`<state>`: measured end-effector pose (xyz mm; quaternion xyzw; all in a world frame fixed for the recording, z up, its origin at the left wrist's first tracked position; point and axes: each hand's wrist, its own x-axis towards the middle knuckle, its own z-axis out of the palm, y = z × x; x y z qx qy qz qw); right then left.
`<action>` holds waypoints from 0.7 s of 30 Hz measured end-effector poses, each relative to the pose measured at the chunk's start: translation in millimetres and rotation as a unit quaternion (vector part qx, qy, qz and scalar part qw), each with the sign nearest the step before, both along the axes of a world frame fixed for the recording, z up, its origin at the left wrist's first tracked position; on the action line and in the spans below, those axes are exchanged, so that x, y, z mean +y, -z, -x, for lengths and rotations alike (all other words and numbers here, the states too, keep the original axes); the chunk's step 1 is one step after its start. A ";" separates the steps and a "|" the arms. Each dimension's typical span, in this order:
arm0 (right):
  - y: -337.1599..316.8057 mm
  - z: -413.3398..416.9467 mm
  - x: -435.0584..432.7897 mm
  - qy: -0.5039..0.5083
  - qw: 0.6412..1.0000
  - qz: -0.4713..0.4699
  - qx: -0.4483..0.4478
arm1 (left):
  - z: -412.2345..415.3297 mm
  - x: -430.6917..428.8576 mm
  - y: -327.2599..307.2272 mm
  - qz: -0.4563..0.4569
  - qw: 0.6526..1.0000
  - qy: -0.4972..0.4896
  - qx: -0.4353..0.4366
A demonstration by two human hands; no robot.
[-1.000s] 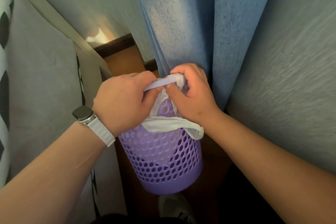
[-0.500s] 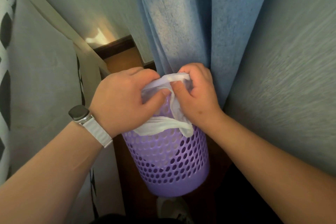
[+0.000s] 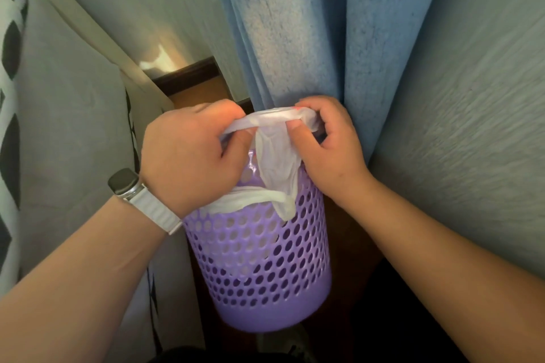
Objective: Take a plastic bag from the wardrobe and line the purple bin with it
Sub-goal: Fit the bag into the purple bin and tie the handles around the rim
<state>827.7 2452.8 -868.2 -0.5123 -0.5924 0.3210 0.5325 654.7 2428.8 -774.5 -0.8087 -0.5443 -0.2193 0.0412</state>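
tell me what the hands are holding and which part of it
Both hands, left and right, pinch the white plastic bag by its top edge, stretched between them above the purple bin.

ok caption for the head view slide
Both hands, left and right, stretch a white bag over the purple bin.

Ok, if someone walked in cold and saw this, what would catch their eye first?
Probably the purple bin, perforated with holes, low in the middle of the view. Just above it the left hand and right hand both grip a white plastic bag, stretching it over the bin's mouth, with one edge already draped over the near rim. Behind them hangs a blue curtain.
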 end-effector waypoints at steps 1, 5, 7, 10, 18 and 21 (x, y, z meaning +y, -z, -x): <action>-0.7 1.0 0.4 0.005 1.000 0.010 0.008 | -1.1 -0.6 0.6 0.002 1.000 0.002 -0.010; -1.9 5.4 -0.2 0.027 0.999 0.021 0.011 | -0.5 0.6 2.3 0.016 0.999 0.013 -0.031; -4.3 7.5 -3.1 0.032 0.999 0.011 -0.024 | -0.6 1.7 2.1 0.020 0.999 0.021 -0.015; -7.7 13.8 -9.1 0.033 0.997 -0.008 -0.065 | -4.7 0.7 2.5 0.023 0.999 0.025 0.003; 3.5 12.4 -6.6 -0.037 0.998 0.010 -0.051 | -4.1 0.6 10.5 0.041 0.999 -0.010 0.030; 20.4 -0.8 -2.7 -0.065 0.996 0.029 -0.054 | 1.3 2.2 22.2 0.080 0.997 -0.012 0.015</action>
